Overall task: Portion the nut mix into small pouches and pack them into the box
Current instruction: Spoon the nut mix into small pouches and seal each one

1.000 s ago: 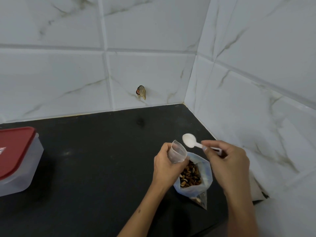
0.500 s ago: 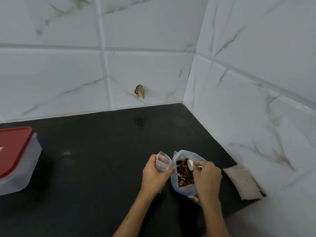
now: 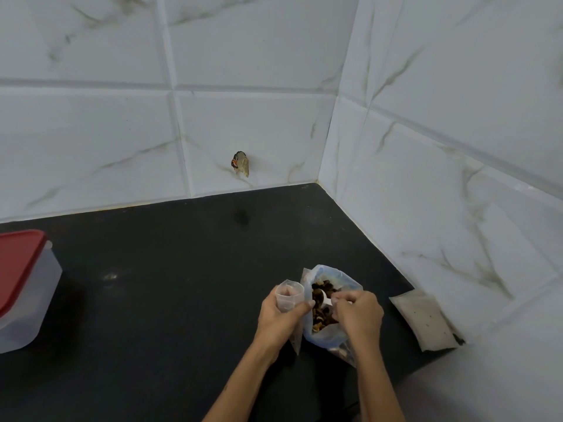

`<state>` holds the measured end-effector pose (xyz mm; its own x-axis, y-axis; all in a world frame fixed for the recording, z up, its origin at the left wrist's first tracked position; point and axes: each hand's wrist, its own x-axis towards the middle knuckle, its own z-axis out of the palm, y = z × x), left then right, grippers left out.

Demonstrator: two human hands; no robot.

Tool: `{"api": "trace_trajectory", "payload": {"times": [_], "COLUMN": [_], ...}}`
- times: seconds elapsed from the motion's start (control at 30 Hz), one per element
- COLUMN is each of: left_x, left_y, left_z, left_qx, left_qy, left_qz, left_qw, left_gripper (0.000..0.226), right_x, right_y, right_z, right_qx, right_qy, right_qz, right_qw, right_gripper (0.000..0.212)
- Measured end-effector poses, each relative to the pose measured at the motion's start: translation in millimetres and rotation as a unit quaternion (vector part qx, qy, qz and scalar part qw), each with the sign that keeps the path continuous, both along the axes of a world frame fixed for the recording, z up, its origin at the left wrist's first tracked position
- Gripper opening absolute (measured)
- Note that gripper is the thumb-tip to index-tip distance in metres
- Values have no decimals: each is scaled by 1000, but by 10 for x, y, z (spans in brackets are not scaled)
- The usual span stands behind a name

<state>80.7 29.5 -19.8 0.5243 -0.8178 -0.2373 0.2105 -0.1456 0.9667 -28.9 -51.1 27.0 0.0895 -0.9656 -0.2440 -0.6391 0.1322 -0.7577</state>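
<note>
Head view: left hand point(image 3: 281, 315) grips a small clear pouch point(image 3: 288, 296), mouth open and upward, touching the nut mix bag point(image 3: 330, 333) just right of it. Right hand point(image 3: 359, 313) pinches a white spoon point(image 3: 326, 298), its bowl down in the nuts inside that bag. Bag sits on the black table point(image 3: 170, 269). Red-lidded box point(image 3: 24, 287) far left of left hand, closed. Flat grey packet point(image 3: 425, 319) right of right hand, by the wall.

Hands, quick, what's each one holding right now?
Left hand: grips the small pouch.
Right hand: pinches the white spoon in the nut bag.
</note>
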Motion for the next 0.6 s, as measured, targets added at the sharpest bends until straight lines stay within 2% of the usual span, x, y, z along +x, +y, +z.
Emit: {"api": "trace_trajectory", "payload": {"times": [0.17,0.27,0.33,0.47,0.6], "left_x": [5,10,2,0,5], "left_y": [41,55,58,71,88], "left_z": [7,24,45,86,167], "left_qx": [-3,2,5,16,23], "left_qy": [11,7,0,-48,-132], "left_qz": [-12,-22,-26,-29,15], "left_qw": [1000,1000,1000,998,991], "left_gripper": [65,41,34,31,27], "right_x": [-25,-83,-94,-162,-284], "right_y": [-48,-116,-130,-155,-183], "right_z": [6,30,30,37,57], "right_qx": [96,157,177,165,103], "right_qy": [-140,-208,-225,-237,-247], "right_qz": [-90,-135,-140,-163,-181], "right_qw": [981,956,948,944,946], "right_gripper": [9,10,9,9,6]}}
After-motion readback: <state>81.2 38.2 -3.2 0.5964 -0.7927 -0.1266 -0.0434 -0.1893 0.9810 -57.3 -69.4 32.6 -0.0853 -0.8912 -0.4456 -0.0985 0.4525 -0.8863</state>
